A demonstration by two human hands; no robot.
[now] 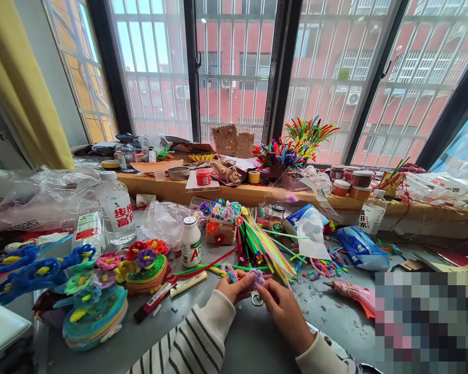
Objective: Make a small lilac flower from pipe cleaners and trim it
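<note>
Between my two hands, near the middle of the table, is a small lilac pipe-cleaner flower (256,277). My left hand (236,286) pinches it from the left, and a bit of blue and pink pipe cleaner shows at those fingers. From the right, the fingertips of my right hand (283,306) close on the flower's edge. A ring-shaped metal piece (256,298) lies on the table just below the fingers. Behind the hands spreads a bundle of long coloured pipe cleaners (263,246).
Pipe-cleaner flowers stand in a small woven basket (221,236) and on a round coiled base (95,324) at left. A white drink bottle (191,242) stands behind my left hand. At right lie a pink glue gun (353,295) and a blue tissue pack (362,248).
</note>
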